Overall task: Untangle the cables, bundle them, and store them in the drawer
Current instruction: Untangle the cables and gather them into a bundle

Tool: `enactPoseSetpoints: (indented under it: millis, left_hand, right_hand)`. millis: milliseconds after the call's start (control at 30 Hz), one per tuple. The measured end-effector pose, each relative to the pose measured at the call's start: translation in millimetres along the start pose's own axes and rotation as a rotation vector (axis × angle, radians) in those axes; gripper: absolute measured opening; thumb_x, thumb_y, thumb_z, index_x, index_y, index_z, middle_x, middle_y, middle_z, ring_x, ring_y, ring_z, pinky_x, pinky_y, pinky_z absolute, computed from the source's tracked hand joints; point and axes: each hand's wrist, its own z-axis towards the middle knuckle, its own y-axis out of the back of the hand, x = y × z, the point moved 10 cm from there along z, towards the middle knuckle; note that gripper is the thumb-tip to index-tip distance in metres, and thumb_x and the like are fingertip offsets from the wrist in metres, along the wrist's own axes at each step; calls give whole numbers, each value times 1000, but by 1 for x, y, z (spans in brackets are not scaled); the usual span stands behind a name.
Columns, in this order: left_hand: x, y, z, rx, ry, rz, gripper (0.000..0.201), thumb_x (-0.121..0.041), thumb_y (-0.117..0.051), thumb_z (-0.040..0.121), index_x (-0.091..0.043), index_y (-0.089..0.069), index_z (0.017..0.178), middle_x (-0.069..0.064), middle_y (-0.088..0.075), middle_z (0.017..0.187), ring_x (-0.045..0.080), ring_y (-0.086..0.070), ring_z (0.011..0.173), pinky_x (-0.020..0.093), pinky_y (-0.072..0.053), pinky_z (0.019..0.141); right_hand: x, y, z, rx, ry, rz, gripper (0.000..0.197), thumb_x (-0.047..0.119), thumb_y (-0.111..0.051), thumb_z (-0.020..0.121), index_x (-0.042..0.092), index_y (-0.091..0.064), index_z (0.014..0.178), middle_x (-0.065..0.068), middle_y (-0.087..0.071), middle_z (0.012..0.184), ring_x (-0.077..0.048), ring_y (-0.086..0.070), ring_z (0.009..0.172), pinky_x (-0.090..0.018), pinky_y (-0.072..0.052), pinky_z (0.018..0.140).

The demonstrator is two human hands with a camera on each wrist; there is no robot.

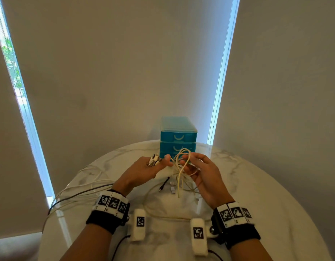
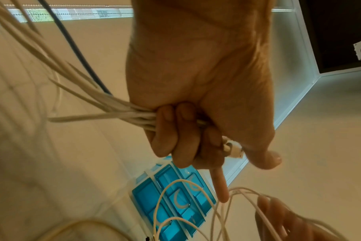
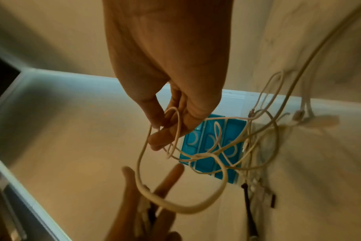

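Untangling is judged under way: a gathered cable bundle point(image 2: 122, 112) is clamped in the left hand point(image 1: 144, 171), a cream loop point(image 1: 183, 166) is pinched by the right hand point(image 1: 202, 174) above the table point(image 1: 276, 194), and freeing it is needed before the closed drawers point(image 1: 178, 137) at 12 o'clock.

Round marble table point(image 1: 257, 185); blue drawer unit point(image 1: 178, 137) and loose cables point(image 1: 83, 191) on it.

Light source: we see daylight entering through bright gaps point(image 1: 222, 72) beside the drawn blinds point(image 1: 115, 72).
Brightness: dim, warm-toned room.
Glare: the gaps are overexposed.
Blur: both wrist views show smeared cables point(image 2: 76, 97).
Distortion: straight edges bow outward.
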Motion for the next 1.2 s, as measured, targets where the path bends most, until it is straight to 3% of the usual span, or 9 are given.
enactPoseSetpoints:
  millis: [100, 300, 467, 567, 700, 767, 833, 1033, 1200]
  left_hand:
    - [-7, 6, -1, -73, -30, -79, 34, -61, -60, 100, -37, -83, 90, -23, -61, 55, -6, -53, 54, 15, -42, 59]
    - [0, 9, 0, -83, -35, -71, 31, -61, -73, 92, -33, -86, 96, -20, -80, 93, -10, -70, 86, 18, -48, 78]
    - [5, 10, 2, -103, -32, -51, 27, -57, -76, 91, -32, -87, 94, -15, -81, 93, -2, -74, 91, 32, -57, 93]
    - [8, 10, 4, -114, -27, -62, 25, -54, -78, 91, -30, -86, 92, -14, -82, 91, 3, -75, 91, 38, -59, 95]
    - [6, 10, 3, -128, -31, -110, 18, -44, -80, 92, -26, -86, 91, -12, -81, 87, -1, -74, 82, 24, -56, 80]
    - [6, 14, 1, -171, -8, -191, 17, -39, -82, 92, -23, -86, 89, -15, -76, 72, -5, -65, 63, 12, -46, 62]
    - [15, 22, -1, -237, 52, -312, 22, -40, -83, 91, -18, -85, 89, -14, -58, 54, 1, -47, 47, 14, -36, 49]
    - [23, 25, -2, -253, 94, -444, 29, -47, -83, 89, -19, -86, 95, -6, -40, 56, 7, -31, 49, 23, -26, 46]
    - [18, 20, -3, -263, 96, -367, 28, -50, -79, 91, -23, -87, 94, -16, -47, 50, 2, -38, 45, 19, -31, 48]
  right_hand:
    - [-9, -7, -4, 46, -31, -151, 23, 5, -67, 102, -3, -67, 123, -19, -80, 112, -34, -79, 105, -37, -66, 84]
    - [-19, -10, -3, 101, -47, -344, 18, 9, -72, 97, 5, -79, 112, -18, -80, 110, -40, -74, 104, -50, -59, 98]
    - [-19, -11, -1, 92, -6, -420, 17, 7, -68, 96, 4, -79, 109, -20, -78, 108, -34, -74, 95, -38, -63, 85]
    - [-15, -8, 0, 21, 5, -371, 23, 26, -69, 102, 10, -75, 116, -10, -81, 106, -29, -78, 101, -34, -65, 85]
    - [-6, -15, -5, 60, 97, -488, 25, 25, -81, 95, 15, -73, 117, -7, -81, 105, -23, -80, 95, -34, -67, 82]
    - [0, -8, -5, 4, 154, -496, 19, 14, -79, 96, 14, -73, 115, -8, -79, 103, -24, -80, 90, -32, -67, 75]
    - [7, 8, -3, -79, 189, -503, 13, 7, -74, 98, 14, -75, 110, -9, -79, 98, -28, -80, 87, -36, -68, 72]
    - [-13, 2, -2, 155, 6, -743, 12, 17, -85, 90, 25, -86, 99, 4, -82, 104, -23, -77, 103, -32, -64, 87]
    - [14, -16, -2, 96, 215, -759, 17, 39, -86, 87, 28, -84, 99, 11, -63, 131, -7, -58, 125, -18, -44, 94]
